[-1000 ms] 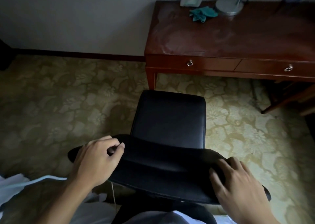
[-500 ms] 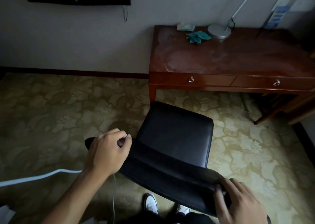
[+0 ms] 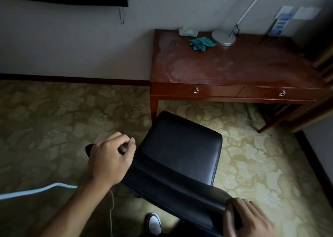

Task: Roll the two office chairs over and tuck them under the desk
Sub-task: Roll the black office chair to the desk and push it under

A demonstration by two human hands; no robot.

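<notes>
A black leather office chair (image 3: 182, 150) stands on the carpet in front of me, its seat pointing toward the desk's left front leg. My left hand (image 3: 111, 161) grips the left end of the curved backrest (image 3: 171, 197). Gripping the backrest's right end at the bottom edge of the view is my right hand (image 3: 246, 218). The reddish wooden desk (image 3: 234, 69) with two drawers stands against the wall ahead on the right, a short gap beyond the seat. The chair's base and wheels are hidden. Only one office chair is in view.
On the desk lie a teal cloth (image 3: 201, 43), a lamp base (image 3: 223, 37) and a small packet (image 3: 188, 31). A wooden frame (image 3: 281, 117) stands under the desk's right end. A white cable (image 3: 36, 190) crosses the patterned carpet at left. My shoe (image 3: 154, 224) shows below the chair.
The chair has rolled forward and turned slightly right toward the desk, both hands still on the backrest. The view has lifted, showing more wall and the whole desk.
</notes>
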